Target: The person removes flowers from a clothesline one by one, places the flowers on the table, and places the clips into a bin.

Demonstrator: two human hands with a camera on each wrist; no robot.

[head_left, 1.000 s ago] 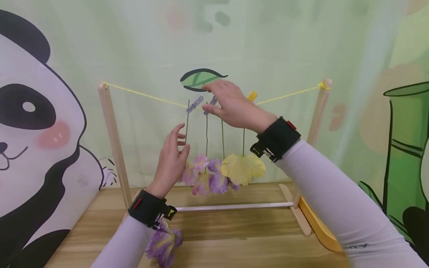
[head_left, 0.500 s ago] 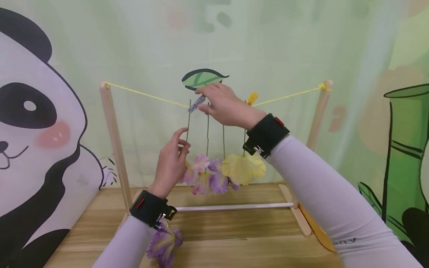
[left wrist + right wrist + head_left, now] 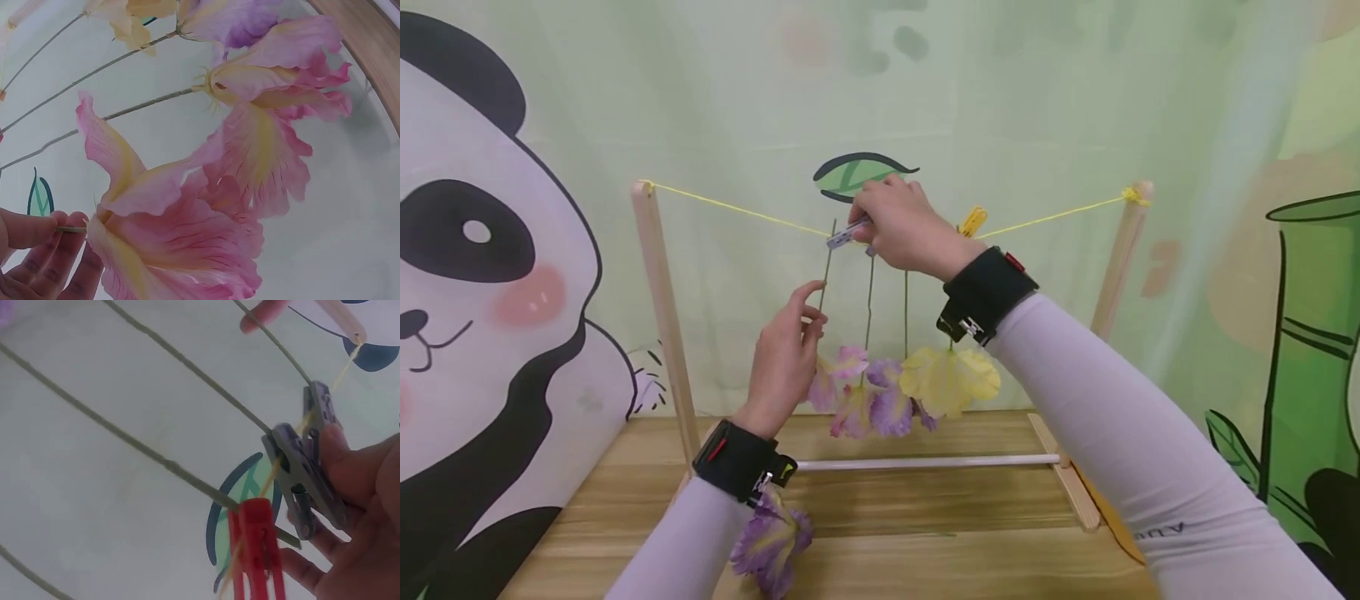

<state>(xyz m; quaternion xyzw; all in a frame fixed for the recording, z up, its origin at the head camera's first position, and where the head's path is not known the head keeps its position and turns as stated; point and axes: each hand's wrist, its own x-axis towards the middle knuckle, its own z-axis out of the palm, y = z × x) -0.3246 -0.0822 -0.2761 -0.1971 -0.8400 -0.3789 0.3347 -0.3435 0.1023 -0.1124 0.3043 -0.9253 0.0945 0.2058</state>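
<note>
My left hand (image 3: 782, 354) pinches the thin green stem (image 3: 72, 229) of a pink artificial flower (image 3: 181, 244), close beneath its bloom. That flower hangs head down at the left end of a hanging row. My right hand (image 3: 910, 225) pinches the leftmost grey clothespin (image 3: 847, 236), whose nose sits where stem and yellow string (image 3: 737, 208) cross. Beside it in the right wrist view are a second grey clothespin (image 3: 300, 478) and a red clothespin (image 3: 255, 544), each at another stem on the string. A yellow clothespin (image 3: 974, 222) is right of my right hand.
Two wooden posts (image 3: 664, 317) carry the string, with a white rod (image 3: 925, 462) joining them low down. More hanging flowers include a yellow one (image 3: 951, 379). A purple flower (image 3: 772, 542) lies on the wooden table (image 3: 985, 508). A yellow object (image 3: 1112, 517) is partly behind the right sleeve.
My right hand has moved left to the leftmost grey clothespin and now grips it; the pin lies flatter. The left fingers have closed on the stem.
</note>
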